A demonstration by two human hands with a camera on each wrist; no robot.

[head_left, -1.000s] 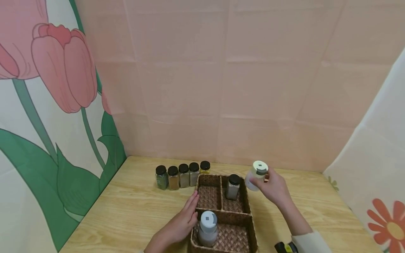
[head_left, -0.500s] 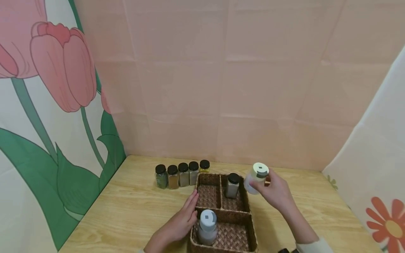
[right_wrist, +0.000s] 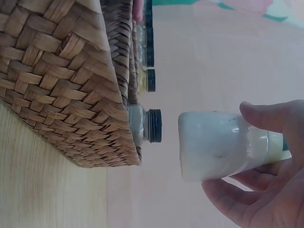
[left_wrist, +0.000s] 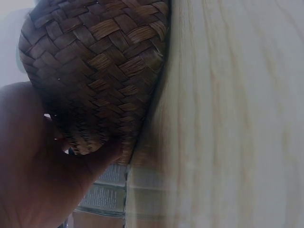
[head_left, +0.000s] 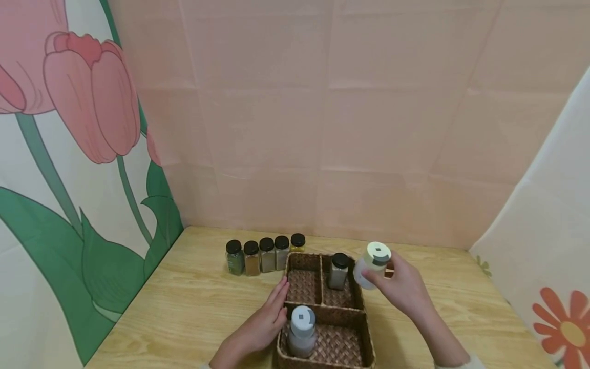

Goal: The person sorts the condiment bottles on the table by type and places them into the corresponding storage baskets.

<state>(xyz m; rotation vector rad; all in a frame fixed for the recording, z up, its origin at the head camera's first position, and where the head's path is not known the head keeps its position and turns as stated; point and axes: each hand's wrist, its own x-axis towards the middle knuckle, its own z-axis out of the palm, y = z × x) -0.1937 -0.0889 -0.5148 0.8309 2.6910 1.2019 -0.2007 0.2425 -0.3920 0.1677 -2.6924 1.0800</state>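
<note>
My right hand (head_left: 403,284) pinches a white-capped spice bottle (right_wrist: 213,142), filled with something pale, between thumb and fingers. This bottle is tilted slightly and held beside the right rim of a brown woven basket (head_left: 364,328) with three compartments. My left hand (head_left: 262,323) rests against the basket's left wall, fingers extended along it. In the left wrist view, fingers touch the woven side. A black-capped spice jar (head_left: 338,271) stands in the back right compartment. A second white-capped bottle (head_left: 302,333) stands at the left of the wide front compartment.
Several black-capped spice jars (head_left: 252,259) stand in a row on the wood-grain table (head_left: 193,297), behind and left of the basket. A pinkish cloth backdrop (head_left: 276,128) hangs behind the table, with flower-printed cloths on both sides.
My right hand has lowered the white-capped bottle a little beside the basket, shifting it slightly left. My left hand keeps its place on the basket wall.
</note>
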